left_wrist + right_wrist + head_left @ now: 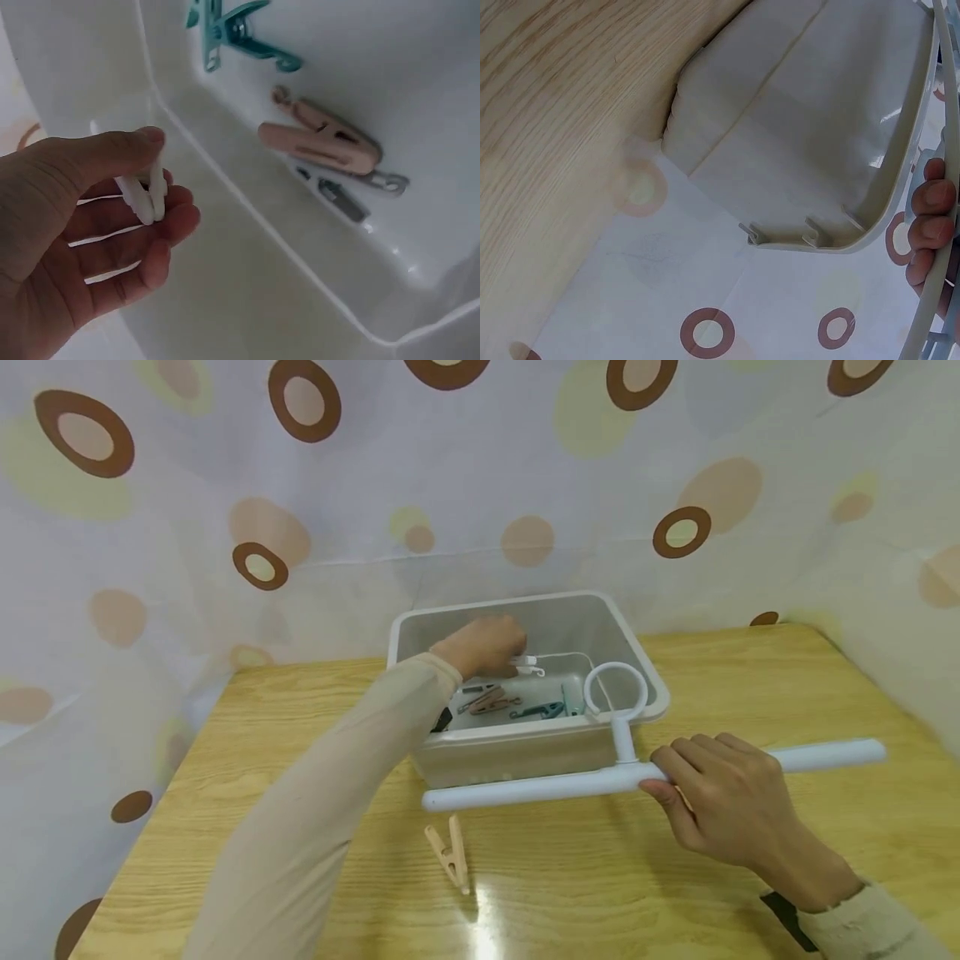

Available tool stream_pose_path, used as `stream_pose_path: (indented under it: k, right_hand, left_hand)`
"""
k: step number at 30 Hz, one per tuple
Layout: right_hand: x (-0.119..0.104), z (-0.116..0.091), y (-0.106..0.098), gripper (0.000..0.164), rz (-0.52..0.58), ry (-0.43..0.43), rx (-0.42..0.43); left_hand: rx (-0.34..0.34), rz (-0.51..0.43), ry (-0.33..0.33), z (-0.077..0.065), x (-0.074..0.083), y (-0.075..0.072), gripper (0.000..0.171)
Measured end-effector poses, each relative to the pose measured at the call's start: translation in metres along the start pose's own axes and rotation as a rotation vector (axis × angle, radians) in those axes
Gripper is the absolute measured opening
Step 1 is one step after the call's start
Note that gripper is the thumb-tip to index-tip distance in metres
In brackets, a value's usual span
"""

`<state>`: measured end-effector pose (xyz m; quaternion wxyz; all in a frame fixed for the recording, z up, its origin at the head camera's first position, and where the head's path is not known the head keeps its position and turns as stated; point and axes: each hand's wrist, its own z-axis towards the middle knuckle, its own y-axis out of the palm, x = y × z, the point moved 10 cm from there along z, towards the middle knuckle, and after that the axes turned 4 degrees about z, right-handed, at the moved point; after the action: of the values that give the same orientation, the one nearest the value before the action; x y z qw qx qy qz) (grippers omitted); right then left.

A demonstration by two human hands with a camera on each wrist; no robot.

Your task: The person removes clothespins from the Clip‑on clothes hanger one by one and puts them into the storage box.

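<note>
My left hand point(487, 643) is inside a grey-white plastic basin point(525, 760), pinching a white clothespin point(142, 195) between thumb and fingers. Below it on the basin floor lie a teal clothespin point(546, 711), a pinkish-brown clothespin point(322, 139) and a grey clothespin point(341, 199). With fingers wrapped round the bar, my right hand point(720, 797) grips a pale blue hanger point(525, 789) with a long bar and a ring on a short stem. The hanger is held in front of the basin, its ring overlapping the near rim in the head view.
A beige clothespin point(452, 856) lies on the wooden table point(337, 893) in front of the basin. Behind the basin hangs a white curtain point(465, 468) with brown rings. A thin pale cord point(573, 654) runs inside the basin.
</note>
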<state>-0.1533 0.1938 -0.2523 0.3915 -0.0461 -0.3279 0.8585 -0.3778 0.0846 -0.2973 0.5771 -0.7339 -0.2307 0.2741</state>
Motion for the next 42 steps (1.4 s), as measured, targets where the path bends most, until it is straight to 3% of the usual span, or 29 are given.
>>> stream_pose_path:
  k: [4,9,13,19,23,28,37,42]
  right_hand:
    - [0.000,0.002,0.000,0.053,0.002,-0.005,-0.009]
    - [-0.002,0.004,-0.001,0.054,0.005,-0.012,-0.003]
    - [-0.003,0.004,-0.001,0.055,0.004,-0.018,-0.001]
    - [-0.002,0.003,0.000,0.055,0.002,-0.019,-0.006]
    - [-0.001,0.003,0.000,0.055,-0.002,-0.021,-0.006]
    - [-0.001,0.003,-0.001,0.055,-0.008,-0.025,-0.005]
    - [-0.004,0.005,0.001,0.055,-0.005,-0.023,0.001]
    - [-0.005,0.005,0.003,0.056,0.000,-0.015,0.004]
  left_hand:
    - [-0.105,0.014,0.010,0.007,0.005,0.017,0.022]
    - [-0.160,-0.054,0.019,0.016,0.009,0.029,0.020]
    - [-0.152,-0.091,0.008,0.018,0.009,0.030,0.017]
    - [-0.138,-0.035,0.007,0.018,0.007,0.024,0.013]
    - [-0.105,0.023,0.019,0.019,0.008,0.014,0.010]
    - [-0.059,0.093,0.062,0.017,0.010,-0.004,0.021]
    - [0.067,0.114,0.033,-0.004,0.002,-0.050,0.018]
    - [0.095,0.083,0.013,-0.016,-0.001,-0.067,0.021]
